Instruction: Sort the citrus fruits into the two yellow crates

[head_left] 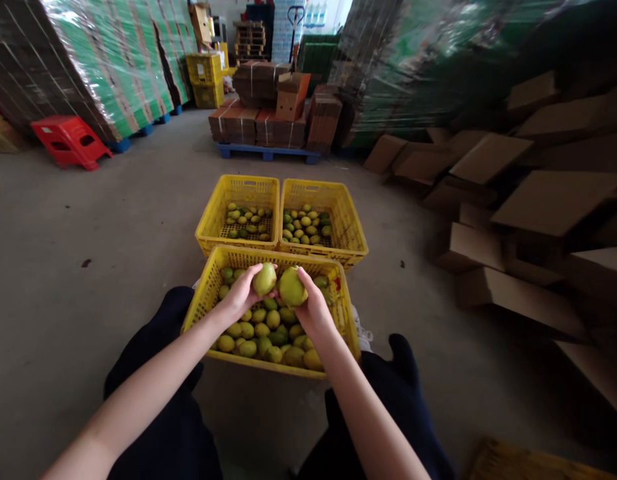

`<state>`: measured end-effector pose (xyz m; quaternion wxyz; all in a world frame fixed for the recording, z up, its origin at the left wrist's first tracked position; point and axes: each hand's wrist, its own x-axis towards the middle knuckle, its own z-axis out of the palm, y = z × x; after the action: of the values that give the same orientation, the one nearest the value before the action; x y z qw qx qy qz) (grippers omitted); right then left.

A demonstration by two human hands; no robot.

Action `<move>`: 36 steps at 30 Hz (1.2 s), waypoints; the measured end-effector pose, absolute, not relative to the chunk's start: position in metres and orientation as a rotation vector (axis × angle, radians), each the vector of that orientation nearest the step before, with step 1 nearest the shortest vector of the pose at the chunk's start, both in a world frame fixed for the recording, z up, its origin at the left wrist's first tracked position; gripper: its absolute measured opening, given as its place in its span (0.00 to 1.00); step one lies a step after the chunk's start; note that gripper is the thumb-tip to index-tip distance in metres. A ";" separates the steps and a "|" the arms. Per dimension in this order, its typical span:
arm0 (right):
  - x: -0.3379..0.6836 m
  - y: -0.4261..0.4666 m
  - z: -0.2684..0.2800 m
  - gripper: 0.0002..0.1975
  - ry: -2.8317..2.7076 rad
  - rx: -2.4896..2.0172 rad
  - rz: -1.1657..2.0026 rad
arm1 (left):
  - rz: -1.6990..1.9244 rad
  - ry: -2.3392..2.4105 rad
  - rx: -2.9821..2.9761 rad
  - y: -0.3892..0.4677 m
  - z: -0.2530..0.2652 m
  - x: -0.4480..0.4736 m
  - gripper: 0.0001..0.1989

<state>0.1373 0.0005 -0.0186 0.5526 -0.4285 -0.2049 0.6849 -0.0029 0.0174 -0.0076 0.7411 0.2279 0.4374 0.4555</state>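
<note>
Fingers of my left hand (243, 293) are wrapped round a greenish-yellow lemon (265, 279). A larger, lumpier lemon (292, 287) is gripped in my right hand (312, 303), close beside the first. Both hands are held above the near yellow crate (268, 365), which stands between my legs and contains many green and yellow lemons (273, 320). Beyond it, the far left crate (204, 223) and the far right crate (357, 227) stand side by side, each with a smaller number of lemons inside.
Flattened and open cardboard boxes (518, 300) are heaped along the right. A blue pallet (268, 153) with stacked cartons stands ahead. To the left are a red stool (68, 141) and a wrapped green stack (123, 67). Yellow crates (205, 79) are piled farther back.
</note>
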 end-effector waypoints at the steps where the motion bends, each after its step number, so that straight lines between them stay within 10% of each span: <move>1: 0.137 0.001 -0.019 0.16 -0.445 -1.034 1.623 | 0.995 0.965 0.434 0.017 -0.007 -0.002 0.15; 36: 0.147 -0.001 -0.018 0.16 -0.729 -1.024 1.565 | 1.066 0.964 0.216 0.023 -0.015 -0.005 0.16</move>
<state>0.1471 -0.0013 -0.0179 0.5371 -0.4304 -0.3064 0.6575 -0.0048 0.0234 -0.0152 0.7474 0.0988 0.4406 0.4873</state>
